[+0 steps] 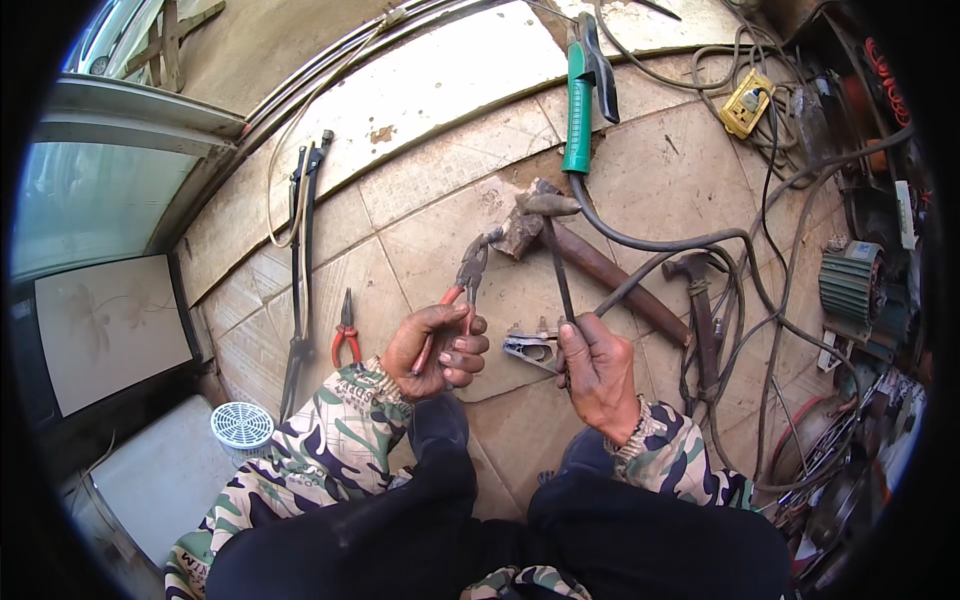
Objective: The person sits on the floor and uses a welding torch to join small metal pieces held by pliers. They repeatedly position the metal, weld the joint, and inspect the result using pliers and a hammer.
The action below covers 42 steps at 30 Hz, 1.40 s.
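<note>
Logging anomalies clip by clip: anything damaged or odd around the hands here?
The floor tiles are cracked and chipped under the tools, and the wooden-handled hammer looks rusty. Black cables sprawl tangled across the floor on the right.

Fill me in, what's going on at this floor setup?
A person sits on a tiled floor amid scattered tools. The left hand grips red-handled pliers whose jaws pinch a small rusty piece. The right hand holds a small hammer with its head at that piece. A green welding electrode holder, a second hammer and spare red pliers lie nearby.
</note>
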Each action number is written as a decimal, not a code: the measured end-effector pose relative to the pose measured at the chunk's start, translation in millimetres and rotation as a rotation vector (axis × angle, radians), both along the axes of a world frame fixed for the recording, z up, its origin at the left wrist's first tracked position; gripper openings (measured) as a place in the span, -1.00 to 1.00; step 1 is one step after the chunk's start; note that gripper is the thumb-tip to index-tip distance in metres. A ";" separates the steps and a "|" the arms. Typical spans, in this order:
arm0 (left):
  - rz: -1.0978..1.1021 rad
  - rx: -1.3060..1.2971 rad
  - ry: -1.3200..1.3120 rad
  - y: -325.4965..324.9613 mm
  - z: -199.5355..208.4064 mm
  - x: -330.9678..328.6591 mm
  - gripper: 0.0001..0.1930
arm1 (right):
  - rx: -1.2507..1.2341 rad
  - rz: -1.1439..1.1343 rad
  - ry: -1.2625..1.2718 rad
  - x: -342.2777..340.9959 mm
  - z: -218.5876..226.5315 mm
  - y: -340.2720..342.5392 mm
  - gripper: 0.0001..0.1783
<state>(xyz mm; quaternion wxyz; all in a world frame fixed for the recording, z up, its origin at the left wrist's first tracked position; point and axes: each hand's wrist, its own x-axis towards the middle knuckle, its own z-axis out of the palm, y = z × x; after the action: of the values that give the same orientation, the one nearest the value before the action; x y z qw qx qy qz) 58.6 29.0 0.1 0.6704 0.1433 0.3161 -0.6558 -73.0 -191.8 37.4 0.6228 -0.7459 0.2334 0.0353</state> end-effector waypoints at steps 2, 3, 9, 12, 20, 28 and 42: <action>0.024 -0.052 -0.001 2.1 -2.5 -5.9 -0.72 | 0.036 -0.014 0.032 3.4 2.6 -2.7 -0.69; 0.036 -0.057 0.011 3.8 -3.2 -7.3 -0.72 | 0.097 -0.040 0.039 3.4 4.8 -2.4 -0.70; 0.014 -0.045 -0.025 2.1 -5.8 -7.4 -0.75 | -0.069 0.019 0.040 -4.2 -6.5 -2.6 -0.70; -0.007 -0.046 -0.020 3.0 -2.6 -6.3 -0.77 | -0.026 0.059 0.064 -3.1 -6.0 -1.2 -0.68; -0.122 0.288 -0.293 -16.0 17.2 -27.3 -0.77 | -0.028 0.059 0.082 -4.7 -3.5 4.7 -0.71; -0.114 0.461 -0.390 -39.5 25.1 -36.8 -0.73 | -0.111 0.064 0.011 -8.0 -10.9 4.6 -0.72; -0.521 0.933 -1.317 -37.6 0.7 -45.0 -0.52 | -0.090 0.098 0.065 -5.4 -0.6 5.8 -0.73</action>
<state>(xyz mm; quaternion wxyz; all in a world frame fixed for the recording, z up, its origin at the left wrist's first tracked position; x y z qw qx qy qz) 13.6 -8.6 0.8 0.4171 0.8263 0.0563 -0.3744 -78.4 -186.0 36.8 0.5783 -0.7822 0.2178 0.0793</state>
